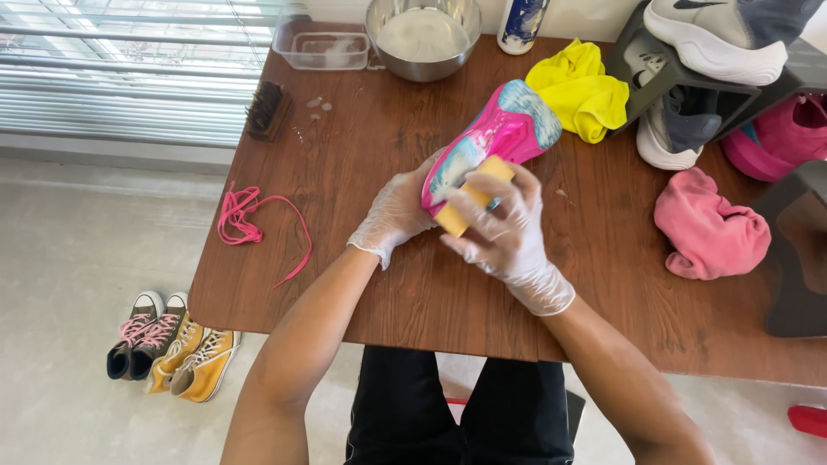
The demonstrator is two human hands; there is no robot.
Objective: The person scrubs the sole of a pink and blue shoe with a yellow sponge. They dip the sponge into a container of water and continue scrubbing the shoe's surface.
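A white-and-blue labelled bottle [522, 24] stands at the table's far edge, beside the metal bowl [423, 39].

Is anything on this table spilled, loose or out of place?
Yes. Small wet drops lie on the table beside the brush, and a loose pink lace is tangled near the left edge, apart from the pink shoe.

I count 2 cloths, one yellow [581, 92] & one pink [708, 228]; 1 sponge [472, 200]; 1 brush [268, 110]; 1 metal bowl [423, 39]; 4 sneakers on the floor [170, 346].
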